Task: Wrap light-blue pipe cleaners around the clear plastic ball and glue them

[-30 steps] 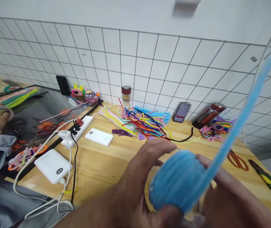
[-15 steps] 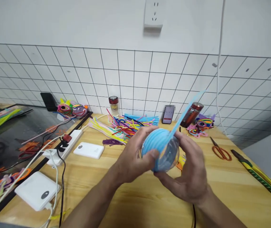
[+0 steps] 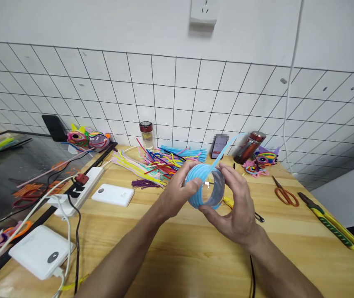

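Note:
Between my hands is a clear, rounded plastic ball [image 3: 217,188], its left side wrapped in rows of light-blue pipe cleaner [image 3: 195,182]. A loose pipe cleaner end sticks up from the wrap toward the upper right. My left hand [image 3: 179,190] grips the wrapped side, thumb pressed on the blue rows and fingers behind, partly hidden. My right hand [image 3: 237,207] holds the bare side, fingertips at the top and thumb at the underside.
Behind lies a pile of coloured pipe cleaners [image 3: 164,163]. Scissors [image 3: 285,195] and yellow-green pliers [image 3: 326,219] are at right. White power banks [image 3: 113,195] and a power strip [image 3: 85,188] stand at left. A phone [image 3: 219,147], thermos [image 3: 250,147] and glass bottle [image 3: 146,134] stand near the wall.
The ball has turned, so more of its clear side faces me, and the loose blue end leans further right and lower. My right hand has shifted slightly left. The view has tilted down slightly.

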`<state>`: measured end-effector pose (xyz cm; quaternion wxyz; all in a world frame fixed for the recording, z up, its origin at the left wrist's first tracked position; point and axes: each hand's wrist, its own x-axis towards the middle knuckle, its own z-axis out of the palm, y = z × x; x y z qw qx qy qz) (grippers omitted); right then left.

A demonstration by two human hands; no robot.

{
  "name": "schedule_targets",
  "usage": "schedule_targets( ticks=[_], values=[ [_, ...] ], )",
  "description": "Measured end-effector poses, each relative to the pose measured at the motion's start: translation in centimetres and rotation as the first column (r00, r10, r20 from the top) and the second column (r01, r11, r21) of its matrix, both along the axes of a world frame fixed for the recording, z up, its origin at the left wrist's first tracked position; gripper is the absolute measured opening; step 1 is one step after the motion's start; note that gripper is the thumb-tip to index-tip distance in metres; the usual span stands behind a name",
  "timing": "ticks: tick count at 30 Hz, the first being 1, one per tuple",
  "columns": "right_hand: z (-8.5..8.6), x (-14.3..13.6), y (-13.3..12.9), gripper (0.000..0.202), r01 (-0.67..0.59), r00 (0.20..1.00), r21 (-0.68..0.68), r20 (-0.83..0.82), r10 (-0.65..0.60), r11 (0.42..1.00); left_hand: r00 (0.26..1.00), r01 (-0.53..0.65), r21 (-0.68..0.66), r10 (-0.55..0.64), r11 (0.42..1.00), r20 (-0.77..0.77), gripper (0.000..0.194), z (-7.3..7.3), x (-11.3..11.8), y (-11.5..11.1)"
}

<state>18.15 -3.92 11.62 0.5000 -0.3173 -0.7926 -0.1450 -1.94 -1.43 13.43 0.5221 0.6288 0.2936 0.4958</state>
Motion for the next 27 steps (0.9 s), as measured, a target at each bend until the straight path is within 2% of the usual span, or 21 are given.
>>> schedule_targets(
  ticks=[7, 11, 16, 20, 27],
  values=[
    [-0.2, -0.3, -0.1, 0.09, 0.013, 1.0, 0.003, 0.003, -0.013, 1.0, 0.998, 0.012, -0.018, -0.011, 1.0, 0.058, 0.05, -1.1, 0.4, 0.8],
    [0.0, -0.1, 0.0, 0.087, 0.035, 0.999, 0.063, 0.031, -0.037, 0.997, 0.997, 0.018, -0.015, -0.017, 1.0, 0.069, 0.047, -1.4, 0.2, 1.3],
    [0.1, 0.4, 0.3, 0.073, -0.033, 0.993, 0.193, 0.117, 0.011, 0.981, 0.996, 0.064, -0.056, -0.059, 0.996, 0.074, 0.048, -1.4, -0.2, 1.5],
    [0.3, 0.5, 0.2, 0.065, -0.05, 0.989, 0.2, 0.148, 0.021, 0.979, 0.995, 0.093, -0.091, -0.089, 0.992, 0.047, 0.051, -1.3, -0.4, 1.4],
    [0.3, 0.5, 0.2, 0.066, -0.031, 0.985, 0.192, 0.175, -0.003, 0.981, 0.992, 0.119, -0.108, -0.121, 0.987, -0.018, 0.052, -0.8, -0.5, 1.0]
  ],
)
